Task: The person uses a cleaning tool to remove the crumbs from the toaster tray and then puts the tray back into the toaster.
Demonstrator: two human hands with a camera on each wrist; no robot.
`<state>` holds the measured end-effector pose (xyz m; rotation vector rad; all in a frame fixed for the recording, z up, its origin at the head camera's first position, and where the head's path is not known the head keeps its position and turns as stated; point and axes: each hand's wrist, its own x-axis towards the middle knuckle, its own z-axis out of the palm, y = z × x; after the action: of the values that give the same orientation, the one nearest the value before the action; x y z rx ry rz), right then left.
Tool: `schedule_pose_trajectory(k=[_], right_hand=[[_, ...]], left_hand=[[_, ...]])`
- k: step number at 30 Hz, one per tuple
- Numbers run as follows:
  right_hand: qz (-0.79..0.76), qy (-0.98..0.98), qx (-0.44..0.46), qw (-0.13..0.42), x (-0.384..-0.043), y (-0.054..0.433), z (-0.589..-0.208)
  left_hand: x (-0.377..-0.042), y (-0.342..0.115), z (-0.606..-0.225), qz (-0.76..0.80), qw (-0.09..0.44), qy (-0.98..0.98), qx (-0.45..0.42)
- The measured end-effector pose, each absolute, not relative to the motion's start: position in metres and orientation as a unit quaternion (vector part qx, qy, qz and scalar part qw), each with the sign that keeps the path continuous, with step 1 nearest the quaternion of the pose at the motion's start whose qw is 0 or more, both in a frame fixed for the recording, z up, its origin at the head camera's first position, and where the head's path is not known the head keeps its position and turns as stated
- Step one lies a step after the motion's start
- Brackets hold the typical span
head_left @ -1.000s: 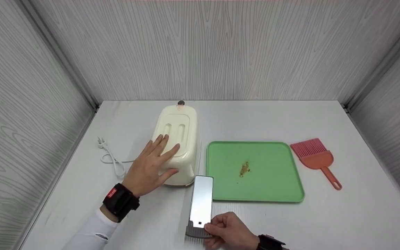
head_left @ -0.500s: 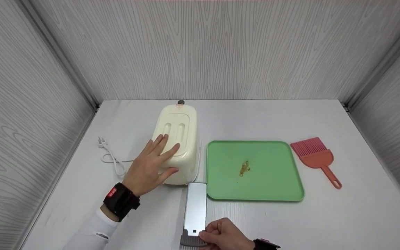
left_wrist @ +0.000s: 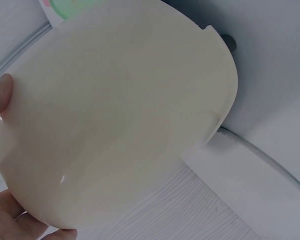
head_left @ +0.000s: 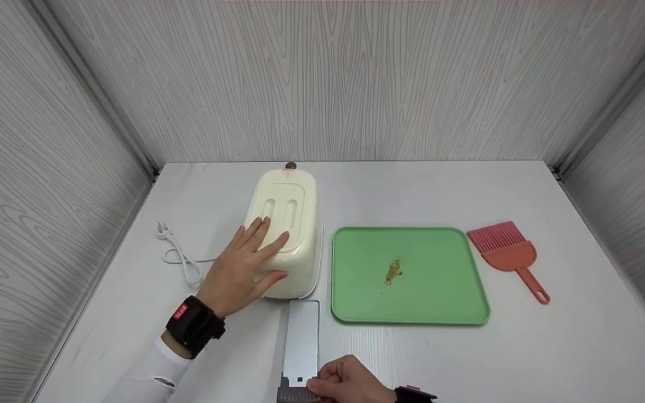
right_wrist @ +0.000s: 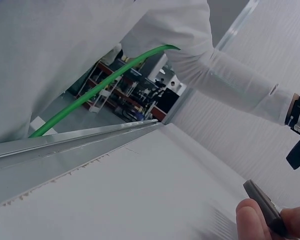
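Note:
A cream toaster [head_left: 293, 212] with a lid over its top stands left of centre. Fingers spread, my left hand [head_left: 237, 277] rests on the toaster's near top end; the left wrist view shows its fingertips along the cream casing [left_wrist: 115, 115]. My right hand [head_left: 350, 383] pinches the grey end of a long, flat metal crumb tray [head_left: 302, 341], just in front of the toaster and apart from it. In the right wrist view the grey end [right_wrist: 264, 202] sits between thumb and fingers. The lower edge of that grey end runs near the bottom of the head view.
A green tray [head_left: 434, 308] with brown crumbs [head_left: 393, 272] lies to the right. Beyond it is a small pink brush with an orange dustpan-like handle [head_left: 513, 256]. The toaster's white cord and plug [head_left: 180, 252] lie at left. Grained panels enclose three sides.
My right hand has drawn the crumb tray toward me and slightly left, away from the toaster. The left hand has stayed on the toaster.

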<state>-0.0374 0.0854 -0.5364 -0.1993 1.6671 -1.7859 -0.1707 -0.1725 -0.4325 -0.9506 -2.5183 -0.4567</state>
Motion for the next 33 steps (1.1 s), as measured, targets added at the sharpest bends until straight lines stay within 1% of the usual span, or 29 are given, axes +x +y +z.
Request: schedule_pose_trajectory(k=[4, 11, 22, 27, 33], right_hand=[[-0.688, 0.635, -0.081, 0.342, -0.038, 0.079, -0.537], [-0.681, 0.646, -0.080, 0.334, -0.040, 0.068, -0.537], [-0.692, 0.627, -0.103, 0.341, -0.041, 0.061, -0.539], [-0.692, 0.630, -0.090, 0.341, -0.041, 0.056, -0.539], [-0.682, 0.640, -0.085, 0.343, -0.043, 0.052, -0.538]], left_hand=[[-0.170, -0.173, -0.432, -0.165, 0.205, -0.902, -0.343], [-0.171, -0.173, -0.434, -0.164, 0.224, -0.896, -0.348], [-0.171, -0.172, -0.435, -0.169, 0.228, -0.893, -0.350], [-0.170, -0.173, -0.434, -0.168, 0.221, -0.896, -0.346], [-0.170, -0.173, -0.432, -0.172, 0.196, -0.905, -0.336]])
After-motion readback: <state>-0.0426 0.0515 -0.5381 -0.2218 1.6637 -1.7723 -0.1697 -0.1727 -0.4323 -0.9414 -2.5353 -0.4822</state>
